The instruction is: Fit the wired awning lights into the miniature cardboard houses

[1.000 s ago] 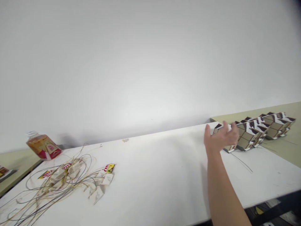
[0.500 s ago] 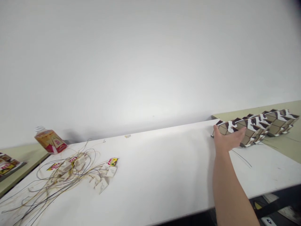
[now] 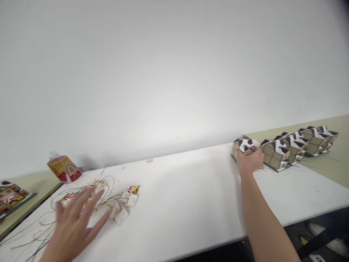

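My right hand (image 3: 249, 160) grips a small model house (image 3: 234, 148) with a brown and white roof, at the left end of a row. Just to its right stand several similar model houses (image 3: 275, 156), close together. My left hand (image 3: 75, 222), fingers spread, is over the left part of the table and holds nothing. Under and beyond it lies a tangle of thin wires (image 3: 109, 182) with small white pieces (image 3: 121, 215) at their ends. A yellow and red printed piece (image 3: 133, 189) rests beside these.
A bottle with an orange and red label (image 3: 64, 168) stands at the back left of the white table (image 3: 185, 196). Another small model house (image 3: 12, 196) sits on the pale side surface at far left. A plain wall (image 3: 174, 72) rises behind. Dark items lie below the table's front right edge.
My right hand has closed on the leftmost house and drawn it left, apart from the others. My left hand has come into view over the wires.
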